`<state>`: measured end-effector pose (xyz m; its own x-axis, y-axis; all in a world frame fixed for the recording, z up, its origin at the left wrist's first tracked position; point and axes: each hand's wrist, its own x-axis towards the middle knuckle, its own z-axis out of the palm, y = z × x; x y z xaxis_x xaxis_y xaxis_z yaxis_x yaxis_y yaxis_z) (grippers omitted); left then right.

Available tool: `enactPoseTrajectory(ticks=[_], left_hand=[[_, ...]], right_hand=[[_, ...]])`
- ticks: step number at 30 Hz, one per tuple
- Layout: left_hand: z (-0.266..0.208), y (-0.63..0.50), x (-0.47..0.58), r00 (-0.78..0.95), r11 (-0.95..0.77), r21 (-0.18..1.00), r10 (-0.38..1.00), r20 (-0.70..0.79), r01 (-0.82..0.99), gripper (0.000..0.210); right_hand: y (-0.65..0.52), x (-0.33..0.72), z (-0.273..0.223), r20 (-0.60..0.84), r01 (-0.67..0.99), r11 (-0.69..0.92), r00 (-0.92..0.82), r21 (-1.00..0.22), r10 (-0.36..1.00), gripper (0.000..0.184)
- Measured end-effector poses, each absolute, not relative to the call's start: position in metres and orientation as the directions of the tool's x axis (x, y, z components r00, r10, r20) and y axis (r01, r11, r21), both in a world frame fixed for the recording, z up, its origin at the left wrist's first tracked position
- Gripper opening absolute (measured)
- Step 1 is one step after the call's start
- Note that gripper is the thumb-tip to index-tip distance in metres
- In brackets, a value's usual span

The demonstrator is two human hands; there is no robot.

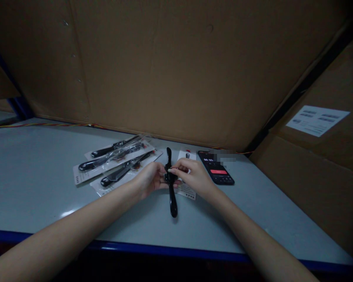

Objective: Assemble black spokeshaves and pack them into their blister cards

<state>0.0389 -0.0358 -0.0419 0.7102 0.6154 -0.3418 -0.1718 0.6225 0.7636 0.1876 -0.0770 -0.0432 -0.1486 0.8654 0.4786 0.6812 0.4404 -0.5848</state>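
A black spokeshave (pixel 172 201) with two wing-like handles stands out from the table, one handle pointing away from me and the other towards me. My left hand (pixel 150 179) grips its middle from the left, fingers wrapped beneath. From the right, my right hand (pixel 191 174) pinches at the middle of the tool with thumb and fingertips. Whatever small part lies in that pinch is too small to make out. Behind my right hand, partly covered by it, lies a white printed card (pixel 188 192).
Several carded blister packs (pixel 90 166) with black-handled tools lie overlapped on the left. A phone (pixel 217 171) showing a running timer lies on the right. Cardboard walls (pixel 164 78) stand behind and at the right side. A blue edge (pixel 153 248) borders the grey table (pixel 41 188).
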Motion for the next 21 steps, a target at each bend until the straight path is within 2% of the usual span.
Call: enactPoseTrajectory(ticks=[4,9,14,17,21], left_hand=[[-0.041,-0.039,0.040,0.691,0.540,0.830,0.654,-0.308,-0.142,0.028],[-0.045,-0.042,0.042,0.636,0.456,0.883,0.715,-0.290,-0.111,0.028],[-0.043,-0.043,0.042,0.614,0.453,0.884,0.731,-0.297,-0.112,0.034],[-0.040,-0.044,0.042,0.613,0.469,0.877,0.725,-0.314,-0.105,0.034],[-0.040,-0.045,0.042,0.625,0.493,0.863,0.711,-0.323,-0.114,0.034]], right_hand=[[-0.076,0.187,-0.046,0.452,0.652,0.390,-0.080,-0.650,0.888,0.006],[-0.075,0.186,-0.049,0.389,0.580,0.358,-0.077,-0.731,0.918,0.012],[-0.077,0.189,-0.044,0.372,0.597,0.377,-0.138,-0.708,0.918,0.018],[-0.077,0.192,-0.040,0.365,0.588,0.404,-0.190,-0.701,0.911,0.016],[-0.076,0.198,-0.037,0.397,0.619,0.481,-0.282,-0.620,0.874,0.012]])
